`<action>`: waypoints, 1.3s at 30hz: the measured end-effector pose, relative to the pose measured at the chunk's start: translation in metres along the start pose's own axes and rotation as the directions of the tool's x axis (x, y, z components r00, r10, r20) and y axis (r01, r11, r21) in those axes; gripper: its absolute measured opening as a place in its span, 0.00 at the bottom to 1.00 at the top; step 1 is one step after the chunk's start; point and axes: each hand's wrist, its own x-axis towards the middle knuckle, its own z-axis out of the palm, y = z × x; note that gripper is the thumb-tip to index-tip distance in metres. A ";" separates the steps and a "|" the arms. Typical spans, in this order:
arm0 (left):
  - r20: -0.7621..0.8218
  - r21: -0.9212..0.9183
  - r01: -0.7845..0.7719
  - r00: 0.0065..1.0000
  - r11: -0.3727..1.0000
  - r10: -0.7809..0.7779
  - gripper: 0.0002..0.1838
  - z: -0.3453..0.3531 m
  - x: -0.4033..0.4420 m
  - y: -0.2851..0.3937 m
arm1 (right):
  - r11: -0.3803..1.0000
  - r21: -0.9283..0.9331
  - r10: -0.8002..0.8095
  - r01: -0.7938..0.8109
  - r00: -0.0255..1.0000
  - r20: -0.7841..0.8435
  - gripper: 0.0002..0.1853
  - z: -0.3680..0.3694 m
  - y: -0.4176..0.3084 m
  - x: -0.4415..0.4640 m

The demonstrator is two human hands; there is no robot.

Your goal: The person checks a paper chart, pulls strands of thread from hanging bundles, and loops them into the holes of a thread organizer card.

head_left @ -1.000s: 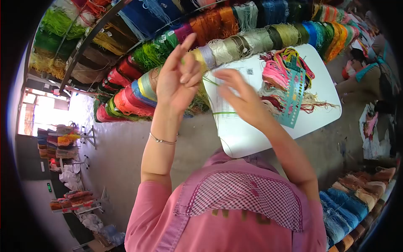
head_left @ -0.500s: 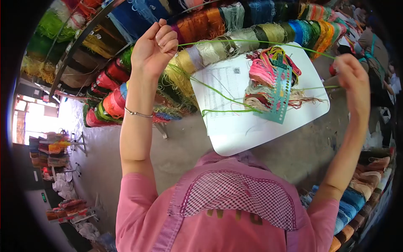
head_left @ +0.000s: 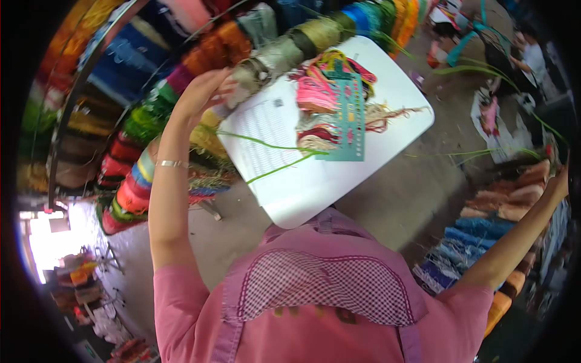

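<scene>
We log the left hand (head_left: 204, 95) near the hanks (head_left: 245, 86), wide apart from the right hand (head_left: 562, 181); we cannot tell either grip. Green yarn (head_left: 269, 145) crosses the worktop's (head_left: 296, 202) left edge to the card (head_left: 350, 124); hard pulling could snag it.

Green thread (head_left: 266, 144): bright, thin and slack, strung in several strands across a white board (head_left: 290, 199) and above the floor (head_left: 387, 193).
Upper strand: dips over a printed sheet (head_left: 248, 158), between yellow yarn (head_left: 207, 140) below the left hand (head_left: 209, 94) and the teal card's (head_left: 350, 130) lower left corner.
Lower strand: slants from that corner to the board's left edge.
Far strands: one bows and drops toward the right hand (head_left: 564, 178), its grip unclear; another stretches nearly level below.
</scene>
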 end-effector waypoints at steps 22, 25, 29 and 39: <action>0.317 -0.479 0.317 0.932 0.819 -0.176 0.16 0.238 -0.067 -0.103 | 0.985 -0.017 0.121 -0.169 0.629 0.768 0.05 0.357 -0.183 -0.484; 0.274 -0.411 0.208 0.957 0.888 -0.098 0.15 0.238 -0.068 -0.103 | 1.000 0.000 -0.011 0.017 0.654 0.756 0.07 0.361 -0.183 -0.488; 0.185 -0.255 -0.057 0.977 0.965 0.106 0.11 0.235 -0.059 -0.106 | 1.000 0.019 -0.001 -0.023 0.607 0.794 0.10 0.359 -0.193 -0.481; 0.289 -0.356 0.206 0.952 0.912 -0.102 0.06 0.217 -0.050 -0.105 | 0.985 -0.070 0.145 -0.157 0.546 0.825 0.13 0.360 -0.200 -0.479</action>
